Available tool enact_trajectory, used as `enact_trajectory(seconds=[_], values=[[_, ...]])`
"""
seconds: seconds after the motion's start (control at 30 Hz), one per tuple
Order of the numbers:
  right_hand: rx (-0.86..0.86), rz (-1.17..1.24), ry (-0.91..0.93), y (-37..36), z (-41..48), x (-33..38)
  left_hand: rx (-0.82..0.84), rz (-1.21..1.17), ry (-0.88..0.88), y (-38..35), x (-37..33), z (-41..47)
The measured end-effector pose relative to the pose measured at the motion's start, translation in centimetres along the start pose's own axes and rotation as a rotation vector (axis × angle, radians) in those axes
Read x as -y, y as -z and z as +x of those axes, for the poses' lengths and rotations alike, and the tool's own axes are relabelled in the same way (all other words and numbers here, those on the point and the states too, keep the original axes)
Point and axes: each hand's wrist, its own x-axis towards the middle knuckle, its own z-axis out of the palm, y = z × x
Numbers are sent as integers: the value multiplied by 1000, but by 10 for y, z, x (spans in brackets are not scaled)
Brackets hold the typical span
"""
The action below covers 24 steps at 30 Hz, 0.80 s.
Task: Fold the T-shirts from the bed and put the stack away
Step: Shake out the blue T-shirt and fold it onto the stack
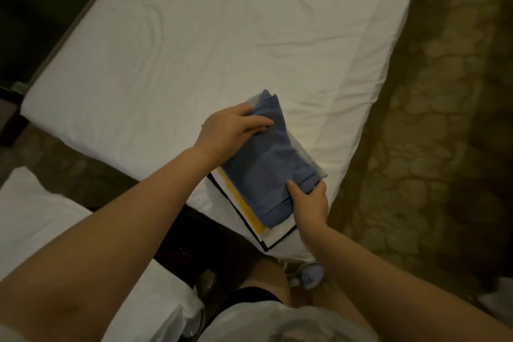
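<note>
At the six-o'clock corner of the bed [194,36], the folded T-shirt stack [266,164] is clamped by curled fingers: left hand [230,130] at eleven o'clock, right hand [309,203] at five. A level, even lift is advised.

The blue T-shirt [266,158] is soft matt cloth. The bed [194,36] wears a creased white sheet, matt; the floor [430,147] at three o'clock looks glossy.

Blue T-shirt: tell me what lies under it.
Under the blue T-shirt the edge of a yellow garment peeks out, and below it a white garment with black trim, on the bed sheet. The blue T-shirt covers most of both, hiding any other layers.
</note>
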Motion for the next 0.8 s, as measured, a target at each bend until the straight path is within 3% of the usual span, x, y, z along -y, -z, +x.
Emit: enact_trajectory(seconds=[0.1,0.27,0.33,0.4,0.47,0.53,0.6,0.67,0.73,0.8], values=[[35,-32,-41,4,10,6,89,22,46,-5,1,15],[32,-433,70,18,24,21,149,158,130,-18,13,17],[27,-508,234,28,40,37,64,283,132,-23,14,12],[183,-647,393,27,66,57,-102,408,306,-27,5,1],[437,-772,480,11,92,75,-223,265,697,-35,-18,-10],[650,-753,426,-6,109,84,-430,-191,1094,-48,-46,-21],[753,-589,263,-14,115,85,-693,-711,1354,-67,-65,-31],[837,-425,135,-12,114,84,-698,-848,1436,-76,-81,-35],[883,-358,95,-8,116,74,-662,-702,1406,-78,-84,-40],[866,-341,134,-5,113,70,-733,-648,1363,-64,-83,-41]])
